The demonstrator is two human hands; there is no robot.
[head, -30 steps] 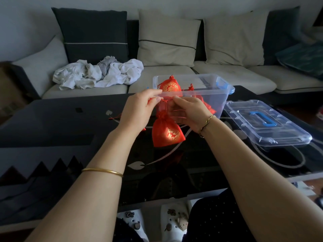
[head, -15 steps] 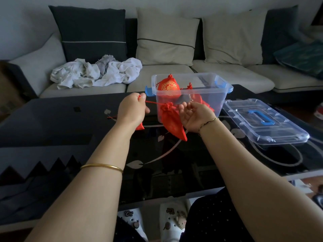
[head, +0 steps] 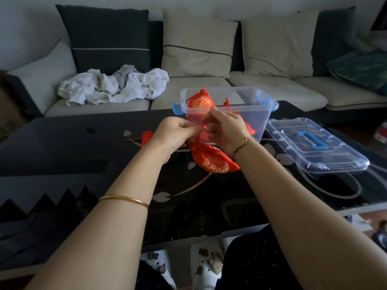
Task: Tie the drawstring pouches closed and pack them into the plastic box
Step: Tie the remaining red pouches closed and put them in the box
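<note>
A red drawstring pouch [head: 215,162] with gold print hangs just above the black glass table, its gathered neck held between both hands. My left hand [head: 173,133] and my right hand [head: 225,127] pinch its red drawstring close together in front of the clear plastic box [head: 259,114]. Inside the box sits a tied red pouch [head: 199,102], with more red pouches low behind my right hand. Another red pouch [head: 146,137] lies on the table, mostly hidden behind my left hand.
The box's clear lid [head: 314,143] with a blue handle lies on the table to the right. A sofa with cushions and a heap of white cloth [head: 113,84] stands behind the table. White slippers [head: 207,266] show below the table edge.
My hands were spread apart pulling the drawstring taut; now they have come together at the pouch's neck. The pouch has dropped lower and turned, showing its gold print.
</note>
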